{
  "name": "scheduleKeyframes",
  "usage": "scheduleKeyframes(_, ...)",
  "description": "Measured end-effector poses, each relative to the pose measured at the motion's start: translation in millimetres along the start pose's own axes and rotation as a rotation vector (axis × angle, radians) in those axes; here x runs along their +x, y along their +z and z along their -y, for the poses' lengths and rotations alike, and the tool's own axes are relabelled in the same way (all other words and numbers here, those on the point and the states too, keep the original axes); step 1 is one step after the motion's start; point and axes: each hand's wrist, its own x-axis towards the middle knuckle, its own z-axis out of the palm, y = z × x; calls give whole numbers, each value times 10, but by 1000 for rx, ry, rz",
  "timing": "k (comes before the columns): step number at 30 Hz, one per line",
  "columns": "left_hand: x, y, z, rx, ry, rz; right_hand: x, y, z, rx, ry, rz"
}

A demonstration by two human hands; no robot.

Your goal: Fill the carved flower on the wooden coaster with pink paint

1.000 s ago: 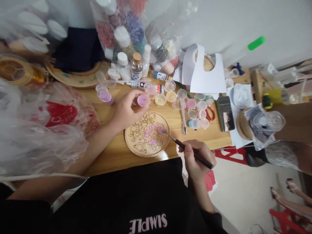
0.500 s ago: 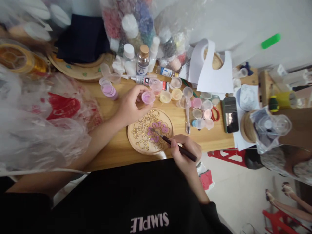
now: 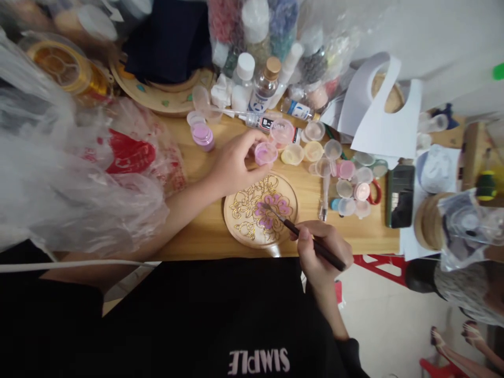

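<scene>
My left hand pinches a small clear cup of purple paint just above the far edge of a round wooden plaque. Raised gold outlines of flowers cover the plaque, and several petals of the big flower are purple. A dark-handled paintbrush is gripped in my right hand, at the plaque's near right. Its tip is over the purple petals; whether it touches them I cannot tell. A hinged lid stands up behind the cup.
Several small paint cups crowd the table right of my left hand. Behind stand bottles and a glue tube. A purple paint jar and plastic bags lie left. A phone is at right; another person's feet show below.
The whole view has shifted, so the table things appear further right. Both hands keep their holds, with the brush tip still over the flower.
</scene>
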Motion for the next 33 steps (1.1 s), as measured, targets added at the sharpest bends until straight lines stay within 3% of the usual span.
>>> scheduleKeyframes(14,10,6,1,38,-77,39,-27,-3,-3,30,1,11)
scheduleKeyframes(21,12,6,1,40,-63,42,-73,-26,-26,-45,9,23)
scheduleKeyframes(33,3,14,-13,28,-76,40,-12,2,6,16,10,7)
